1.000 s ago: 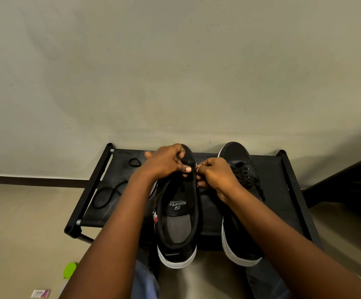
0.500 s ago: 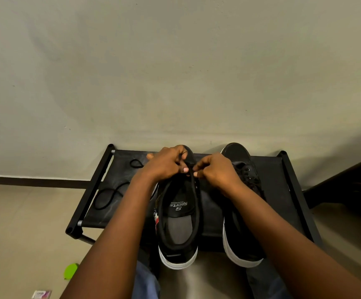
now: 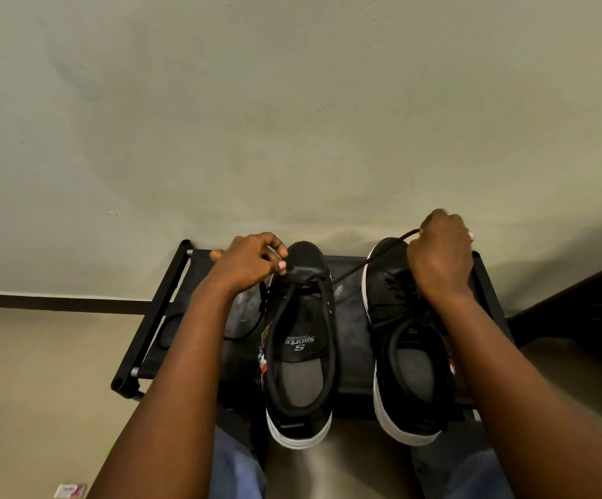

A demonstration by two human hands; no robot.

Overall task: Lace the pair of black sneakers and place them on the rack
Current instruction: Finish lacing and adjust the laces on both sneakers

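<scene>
L hand (image 3: 247,262) is up at the toe end of the left sneaker (image 3: 301,340), fingers curled, thumb + fingertips pinching the black shoelace (image 3: 364,264) right at the front eyelets. L forearm runs in from bottom-left, across the rack's left half. R hand (image 3: 440,255) is raised out to the right, above the toe of the right sneaker (image 3: 405,340), fist closed round the lace's free end; lace runs taut from the fist down and leftwards to the left sneaker's front. R forearm comes in from bottom-right, crossing the outer side of the right sneaker.

Both sneakers are black w/ white soles, side by side on the black shoe rack (image 3: 155,311), toes twd the wall, heels hanging over the near edge. Left one is wide open, insole w/ "S Sports Running" print showing, lace loops lying along its collar and trailing over the left side onto the rack fabric. Right one looks laced at the front; details dark, hard to tell.

Rack stands against a pale wall (image 3: 292,120) w/ a dark skirting strip (image 3: 58,303). Knees in blue jeans (image 3: 236,466) just below the heels. Small pink-white packet (image 3: 71,490) on the floor, bottom-left. Dark object at the right edge, can't tell what.
</scene>
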